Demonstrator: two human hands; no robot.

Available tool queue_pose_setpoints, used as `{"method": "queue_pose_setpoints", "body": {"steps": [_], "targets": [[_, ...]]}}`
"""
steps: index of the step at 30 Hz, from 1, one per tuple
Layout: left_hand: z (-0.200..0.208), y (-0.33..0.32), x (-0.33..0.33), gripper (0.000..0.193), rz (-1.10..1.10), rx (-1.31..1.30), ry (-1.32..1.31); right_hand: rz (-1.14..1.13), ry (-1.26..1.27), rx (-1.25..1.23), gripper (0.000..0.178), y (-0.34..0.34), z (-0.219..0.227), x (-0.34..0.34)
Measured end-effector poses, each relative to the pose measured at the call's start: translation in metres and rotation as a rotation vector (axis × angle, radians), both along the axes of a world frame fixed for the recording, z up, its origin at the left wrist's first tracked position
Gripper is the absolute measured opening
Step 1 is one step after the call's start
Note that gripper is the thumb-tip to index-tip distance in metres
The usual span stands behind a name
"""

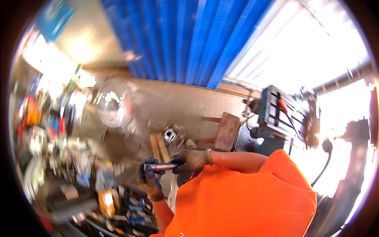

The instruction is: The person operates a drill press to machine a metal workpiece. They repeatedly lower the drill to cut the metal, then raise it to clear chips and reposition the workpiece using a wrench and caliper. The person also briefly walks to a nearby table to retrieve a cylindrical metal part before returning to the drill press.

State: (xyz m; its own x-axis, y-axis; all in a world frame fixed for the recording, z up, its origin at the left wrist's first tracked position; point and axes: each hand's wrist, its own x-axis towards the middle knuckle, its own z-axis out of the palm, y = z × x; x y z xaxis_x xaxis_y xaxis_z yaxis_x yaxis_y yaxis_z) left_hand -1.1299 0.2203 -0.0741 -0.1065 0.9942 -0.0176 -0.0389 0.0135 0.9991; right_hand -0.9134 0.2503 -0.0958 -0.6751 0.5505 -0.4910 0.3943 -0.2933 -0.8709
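Note:
A short, shiny metal cylinder, like a shaft or pin, lies roughly level between my two hands. Dark blue fingertips of my left hand wrap around its left end. My right hand, also with dark fingers, closes on the other end and hides it. Both hands seem to be in gloves or heavily stained; blur leaves this unclear. Just beyond the hands are two wooden strips and a grey metal casting with a round hole, both down on the floor.
A worn wooden stool stands ahead to the right, beside a machine with a slotted table. A caged fan stands at the left. Cluttered tools and a yellow container fill the lower left. Blue corrugated sheeting rises at the back.

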Motion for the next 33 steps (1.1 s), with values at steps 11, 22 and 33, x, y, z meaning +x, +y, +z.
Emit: {"method": "queue_pose_setpoints", "body": {"steps": [11,22,33], "targets": [[0.000,0.208,0.168,0.047,-0.775,-0.172,-0.257,-0.747,-0.110,0.180,0.041,0.039,0.067,0.137],[-0.005,0.381,0.321,0.041,-1.245,-0.526,-0.300,-1.242,-0.056,0.098,0.037,0.135,0.060,0.193],[0.035,0.451,0.473,0.042,-1.733,-0.621,-0.143,-1.789,0.121,-0.141,0.046,0.203,0.074,0.232]]}}
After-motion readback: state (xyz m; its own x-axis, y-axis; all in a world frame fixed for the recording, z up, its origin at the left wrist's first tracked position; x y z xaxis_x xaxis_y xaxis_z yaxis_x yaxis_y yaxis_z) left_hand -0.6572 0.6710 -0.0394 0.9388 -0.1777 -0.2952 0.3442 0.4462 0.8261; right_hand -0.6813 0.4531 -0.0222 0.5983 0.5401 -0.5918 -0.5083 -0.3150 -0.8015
